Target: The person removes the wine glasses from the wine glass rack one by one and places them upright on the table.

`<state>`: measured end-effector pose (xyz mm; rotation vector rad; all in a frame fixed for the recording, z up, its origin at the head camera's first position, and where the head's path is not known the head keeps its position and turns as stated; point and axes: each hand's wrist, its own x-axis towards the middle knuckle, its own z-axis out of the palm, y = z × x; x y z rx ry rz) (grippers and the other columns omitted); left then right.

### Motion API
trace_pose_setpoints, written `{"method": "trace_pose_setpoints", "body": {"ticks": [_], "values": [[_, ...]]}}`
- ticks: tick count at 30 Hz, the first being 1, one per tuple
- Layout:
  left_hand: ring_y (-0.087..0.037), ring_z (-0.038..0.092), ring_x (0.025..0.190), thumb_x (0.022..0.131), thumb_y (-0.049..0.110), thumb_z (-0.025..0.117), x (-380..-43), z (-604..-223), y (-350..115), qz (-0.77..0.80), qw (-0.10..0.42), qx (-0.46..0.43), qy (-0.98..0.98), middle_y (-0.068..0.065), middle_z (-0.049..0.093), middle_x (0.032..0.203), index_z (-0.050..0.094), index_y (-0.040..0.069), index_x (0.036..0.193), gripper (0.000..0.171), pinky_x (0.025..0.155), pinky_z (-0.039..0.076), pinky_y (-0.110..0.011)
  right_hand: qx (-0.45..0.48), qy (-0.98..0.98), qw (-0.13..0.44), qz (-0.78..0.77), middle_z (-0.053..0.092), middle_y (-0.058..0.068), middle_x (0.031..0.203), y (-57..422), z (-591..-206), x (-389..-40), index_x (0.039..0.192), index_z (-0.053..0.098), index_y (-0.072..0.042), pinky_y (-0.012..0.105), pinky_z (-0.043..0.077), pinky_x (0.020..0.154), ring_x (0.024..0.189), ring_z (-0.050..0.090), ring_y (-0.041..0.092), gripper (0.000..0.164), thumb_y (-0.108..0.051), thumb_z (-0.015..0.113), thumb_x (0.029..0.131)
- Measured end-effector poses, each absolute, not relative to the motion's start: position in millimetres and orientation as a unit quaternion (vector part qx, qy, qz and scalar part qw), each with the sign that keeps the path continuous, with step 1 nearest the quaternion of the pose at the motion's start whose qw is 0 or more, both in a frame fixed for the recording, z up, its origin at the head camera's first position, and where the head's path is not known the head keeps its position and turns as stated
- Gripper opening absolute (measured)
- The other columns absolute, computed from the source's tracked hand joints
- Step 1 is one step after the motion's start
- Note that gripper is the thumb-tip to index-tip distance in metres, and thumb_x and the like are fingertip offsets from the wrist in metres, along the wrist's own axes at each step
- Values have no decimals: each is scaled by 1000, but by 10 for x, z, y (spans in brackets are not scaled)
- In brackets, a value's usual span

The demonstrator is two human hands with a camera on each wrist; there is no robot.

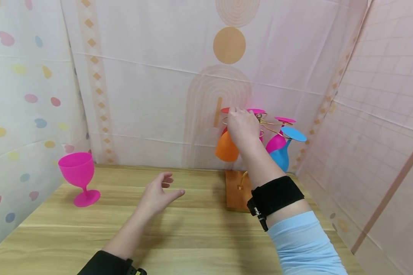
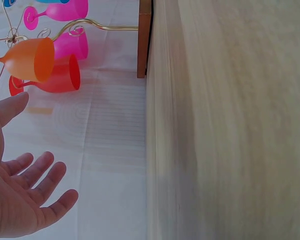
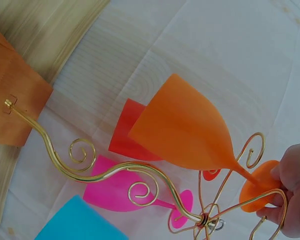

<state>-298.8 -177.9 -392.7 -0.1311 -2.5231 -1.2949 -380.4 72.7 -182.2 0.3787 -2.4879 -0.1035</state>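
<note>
Pinched orange goblet [image 3: 187,129] by its foot [image 3: 251,197] in right hand [image 1: 243,125], bowl [image 1: 226,149] below fingers [image 3: 297,167], maybe to fit gold rack [image 3: 132,165] beside them; held left hand [image 1: 158,196] spread.

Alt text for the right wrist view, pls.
A person's right-hand grip pinches a matte orange stemmed goblet by its foot at a curly gold wire rack. Beyond it are a red stemmed goblet and a pink stemmed goblet; a blue goblet is cropped at bottom, the flat brown wooden base at left.
</note>
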Motion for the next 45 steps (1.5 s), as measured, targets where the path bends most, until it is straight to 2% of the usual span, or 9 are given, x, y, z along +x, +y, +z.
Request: {"method": "trace_pose_setpoints", "body": {"ticks": [5,9,13,16,20,24,30,37,45], "values": [[-35,59,120,82,44,84,-2983,-3935,-1784,-450,149,-51,-879,-14,63,131,50,6,143,80,96,51,-52,139,-945,293,-51,68,15,125,739,-1841,-3768,124,61,1,46,42,110,115,63,32,23,-7,49,105],[-35,60,119,83,46,83,-2980,-3948,-1785,-448,145,-53,-881,-14,64,130,51,6,141,77,95,51,-53,142,-942,299,-56,68,16,126,748,-1871,-3732,124,61,1,48,41,112,117,62,32,24,-8,54,103],[-36,59,119,83,45,83,-2981,-3963,-1796,-454,142,-53,-878,-13,64,129,51,6,141,77,95,51,-52,152,-931,324,-63,70,17,120,750,-1915,-3699,119,63,2,48,44,107,112,64,32,21,-8,52,103],[-37,59,120,83,45,83,-2982,-3970,-1806,-458,138,-53,-876,-14,63,129,51,5,141,78,96,51,-52,154,-930,326,-71,69,17,123,749,-1940,-3680,122,63,2,48,44,109,116,63,31,24,-9,56,102],[-37,59,120,83,45,83,-2988,-3978,-1817,-460,133,-52,-876,-14,63,130,50,5,142,78,96,51,-52,155,-930,326,-74,67,16,127,736,-1968,-3654,127,62,2,49,42,111,120,62,31,27,-8,52,104],[-37,58,121,83,44,84,-2993,-3984,-1822,-462,129,-49,-876,-15,62,131,49,5,143,79,97,51,-52,164,-921,347,-74,68,17,123,729,-2010,-3623,123,64,3,49,43,110,116,64,32,25,-6,51,104],[-37,58,120,83,45,83,-2987,-3980,-1831,-461,128,-53,-877,-16,62,131,50,4,142,80,96,51,-52,175,-913,360,-73,67,16,126,705,-2050,-3566,126,63,3,51,36,115,122,60,32,26,-7,54,103],[-36,59,119,83,42,84,-2982,-3988,-1854,-457,129,-49,-878,-15,63,130,50,5,142,77,96,51,-52,199,-908,362,-66,66,13,130,647,-2091,-3502,127,64,-1,52,29,119,129,55,31,29,-6,44,107],[-34,59,119,81,45,84,-2987,-4002,-1878,-457,126,-46,-879,-14,63,131,50,7,143,81,96,52,-51,231,-888,388,-88,67,12,130,563,-2143,-3404,129,62,1,51,32,117,128,58,30,27,-8,53,105]]}}
